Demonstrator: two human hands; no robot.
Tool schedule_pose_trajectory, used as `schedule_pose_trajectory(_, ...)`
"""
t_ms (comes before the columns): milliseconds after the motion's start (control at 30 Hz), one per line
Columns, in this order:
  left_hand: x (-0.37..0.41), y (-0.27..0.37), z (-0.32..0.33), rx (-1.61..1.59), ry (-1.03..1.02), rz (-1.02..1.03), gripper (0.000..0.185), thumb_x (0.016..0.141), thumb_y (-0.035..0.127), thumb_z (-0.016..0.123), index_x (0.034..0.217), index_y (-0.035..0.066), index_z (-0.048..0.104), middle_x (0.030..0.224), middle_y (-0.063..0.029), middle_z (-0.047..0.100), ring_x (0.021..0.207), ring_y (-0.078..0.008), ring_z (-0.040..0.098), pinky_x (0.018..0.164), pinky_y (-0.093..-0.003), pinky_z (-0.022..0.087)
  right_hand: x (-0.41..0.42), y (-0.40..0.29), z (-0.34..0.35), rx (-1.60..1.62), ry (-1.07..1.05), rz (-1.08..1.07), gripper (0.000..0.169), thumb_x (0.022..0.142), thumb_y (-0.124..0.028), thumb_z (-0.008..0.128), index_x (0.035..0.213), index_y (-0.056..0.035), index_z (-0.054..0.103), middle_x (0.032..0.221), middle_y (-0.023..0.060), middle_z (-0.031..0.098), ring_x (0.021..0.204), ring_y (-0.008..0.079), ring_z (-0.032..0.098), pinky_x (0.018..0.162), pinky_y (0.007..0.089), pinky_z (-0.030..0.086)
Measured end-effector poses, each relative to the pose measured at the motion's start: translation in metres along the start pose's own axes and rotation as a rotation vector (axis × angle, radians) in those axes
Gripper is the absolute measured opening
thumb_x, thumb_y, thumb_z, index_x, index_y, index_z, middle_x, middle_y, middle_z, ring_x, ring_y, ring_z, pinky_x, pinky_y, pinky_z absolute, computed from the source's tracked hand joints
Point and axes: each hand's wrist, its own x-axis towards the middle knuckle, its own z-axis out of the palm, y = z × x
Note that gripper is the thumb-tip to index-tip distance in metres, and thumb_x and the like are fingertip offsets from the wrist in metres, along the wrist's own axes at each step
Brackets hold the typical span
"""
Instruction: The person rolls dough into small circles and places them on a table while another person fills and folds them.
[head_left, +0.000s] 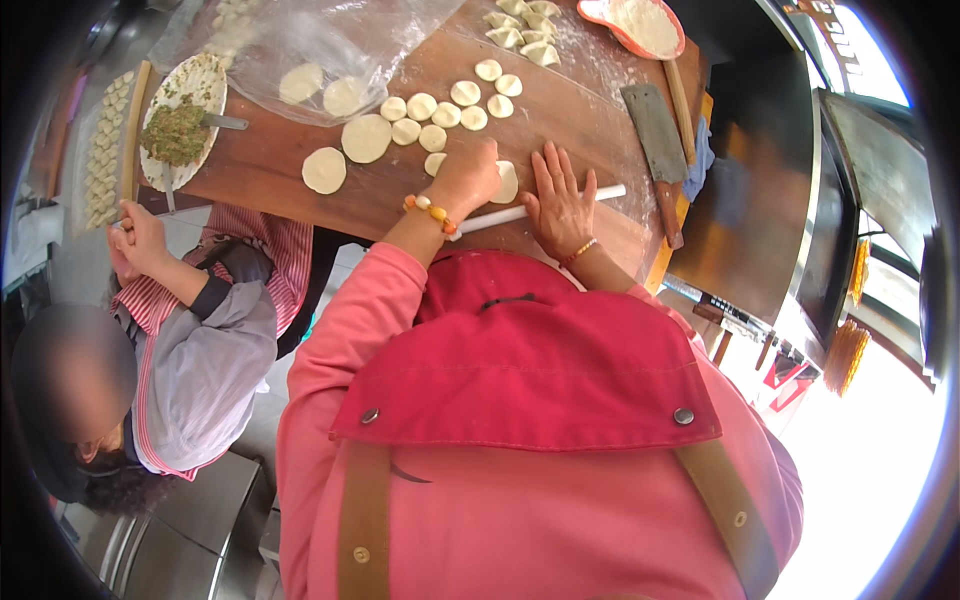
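Note:
My left hand (466, 176), with a beaded bracelet at the wrist, has its fingers curled at the left edge of a dough round (504, 182); its grip is partly hidden. My right hand (561, 199) lies palm down, fingers spread, across a white rolling pin (495, 219) near the table's front edge. Small flattened dough pieces (446, 115) lie beyond my left hand. Two larger rolled wrappers, one nearer (324, 170) and one farther (367, 139), rest to the left. More wrappers show under clear plastic sheeting (300, 56).
A cleaver (654, 135) and a wooden rod (679, 112) lie at the right, below a red bowl of flour (645, 26). Folded dumplings (525, 31) sit at the back. At left are a dish of green filling (176, 133), a tray of dumplings (109, 150) and a co-worker (202, 360).

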Motion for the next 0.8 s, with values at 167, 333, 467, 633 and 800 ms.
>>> schedule_pose_trajectory(167, -0.002, 0.014, -0.007, 0.142, -0.099, 0.074, 0.016, 0.083, 0.010, 0.057, 0.086, -0.002, 0.066, 0.089, -0.0228, 0.067, 0.087, -0.0392, 0.065, 0.077, -0.0457, 0.051, 0.039, -0.001, 0.001, 0.069, 0.096, 0.014, 0.057, 0.094, -0.038, 0.050, 0.143, -0.0097, 0.038, 0.154, 0.0091, 0.031, 0.144, 0.0253, 0.026, 0.109, 0.0650, 0.018)
schedule_pose_trajectory(333, 0.001, 0.015, -0.004, 0.222, -0.010, 0.095, 0.017, 0.083, 0.011, 0.058, 0.086, -0.002, 0.067, 0.088, -0.0228, 0.067, 0.083, -0.0404, 0.065, 0.074, -0.0474, 0.050, 0.061, 0.001, 0.004, 0.084, 0.143, 0.018, 0.053, 0.096, -0.037, 0.048, 0.140, -0.0098, 0.042, 0.152, 0.0082, 0.036, 0.142, 0.0246, 0.030, 0.110, 0.0637, 0.017)
schedule_pose_trajectory(467, 0.002, 0.003, -0.003, -0.068, 0.038, -0.020, 0.015, 0.084, 0.012, 0.061, 0.089, -0.001, 0.066, 0.089, -0.0211, 0.068, 0.085, -0.0376, 0.066, 0.074, -0.0448, 0.051, 0.000, 0.002, 0.003, -0.017, 0.089, -0.048, 0.058, 0.091, -0.037, 0.055, 0.141, -0.0098, 0.042, 0.153, 0.0082, 0.035, 0.141, 0.0245, 0.033, 0.109, 0.0619, 0.020)
schedule_pose_trajectory(633, 0.003, 0.009, -0.008, 0.011, -0.059, -0.038, 0.010, 0.081, 0.008, 0.062, 0.088, 0.000, 0.065, 0.089, -0.0203, 0.068, 0.085, -0.0364, 0.065, 0.075, -0.0420, 0.051, -0.002, 0.016, -0.005, 0.143, 0.070, -0.103, 0.057, 0.091, -0.031, 0.057, 0.141, -0.0082, 0.041, 0.153, 0.0088, 0.033, 0.142, 0.0240, 0.030, 0.111, 0.0523, 0.024)
schedule_pose_trajectory(800, 0.001, 0.009, 0.003, 0.077, -0.019, 0.068, 0.008, 0.079, 0.006, 0.061, 0.085, 0.001, 0.064, 0.088, -0.0203, 0.067, 0.084, -0.0383, 0.064, 0.073, -0.0448, 0.050, -0.001, 0.012, -0.006, 0.024, 0.062, -0.042, 0.057, 0.092, -0.033, 0.056, 0.141, -0.0095, 0.040, 0.154, 0.0079, 0.033, 0.142, 0.0231, 0.029, 0.109, 0.0590, 0.022)
